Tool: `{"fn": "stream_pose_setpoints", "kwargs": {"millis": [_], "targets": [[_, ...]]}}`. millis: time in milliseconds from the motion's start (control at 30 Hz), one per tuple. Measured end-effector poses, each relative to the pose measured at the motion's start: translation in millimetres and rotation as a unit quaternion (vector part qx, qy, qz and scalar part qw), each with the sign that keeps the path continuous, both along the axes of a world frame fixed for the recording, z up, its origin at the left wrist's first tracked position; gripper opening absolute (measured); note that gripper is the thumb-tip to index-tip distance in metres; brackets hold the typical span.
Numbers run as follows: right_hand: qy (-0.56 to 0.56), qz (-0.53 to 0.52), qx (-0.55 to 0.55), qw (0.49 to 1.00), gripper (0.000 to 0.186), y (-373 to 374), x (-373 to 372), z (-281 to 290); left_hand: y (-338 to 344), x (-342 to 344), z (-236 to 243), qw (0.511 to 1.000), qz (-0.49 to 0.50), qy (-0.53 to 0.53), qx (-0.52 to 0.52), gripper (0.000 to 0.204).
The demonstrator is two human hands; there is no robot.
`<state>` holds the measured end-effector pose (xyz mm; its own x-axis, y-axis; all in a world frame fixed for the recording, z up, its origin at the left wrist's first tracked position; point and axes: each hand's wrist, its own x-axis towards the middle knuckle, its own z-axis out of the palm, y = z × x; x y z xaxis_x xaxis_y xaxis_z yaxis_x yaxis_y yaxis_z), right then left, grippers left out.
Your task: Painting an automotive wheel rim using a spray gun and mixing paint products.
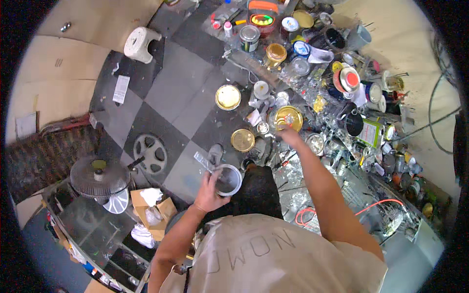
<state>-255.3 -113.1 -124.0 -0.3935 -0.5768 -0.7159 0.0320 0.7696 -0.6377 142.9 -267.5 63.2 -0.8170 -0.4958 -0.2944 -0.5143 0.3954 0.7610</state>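
Low in front of my body, my left hand (210,193) grips a clear plastic cup (229,180), with a pale flat strip (201,158) jutting up beside it toward the upper left. My right hand (289,134) reaches out at the lower edge of an open gold-rimmed can (286,116); its fingertips are too small and blurred to tell what they touch. A small white-topped tin (263,128) stands just left of that hand, and a gold lid or can (243,140) lies nearer my knee. A cream-topped can (228,97) is farther forward.
Crowded paint cans and tins (348,80) cover the right side. An orange hose (376,204) curves at lower right. A white stool (139,44), wheel cover (150,154), fan-like appliance (97,176) and cardboard box (141,210) are on the left. My shoes are on the checkered floor (185,88).
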Motion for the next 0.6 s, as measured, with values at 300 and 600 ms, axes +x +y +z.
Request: {"fn": "stream_pose_setpoints", "kwargs": {"millis": [300,600], "targets": [[0.129,0.171,-0.247,0.945,0.047,-92.8,164.6,250.4,-56.8,-18.3,3.0,0.94,-0.303,0.14,-0.072,0.082],[0.351,0.036,-0.268,0.897,0.029,-47.4,268.2,316.5,-92.2,19.4,13.1,0.925,-0.317,0.208,-0.001,0.079]]}}
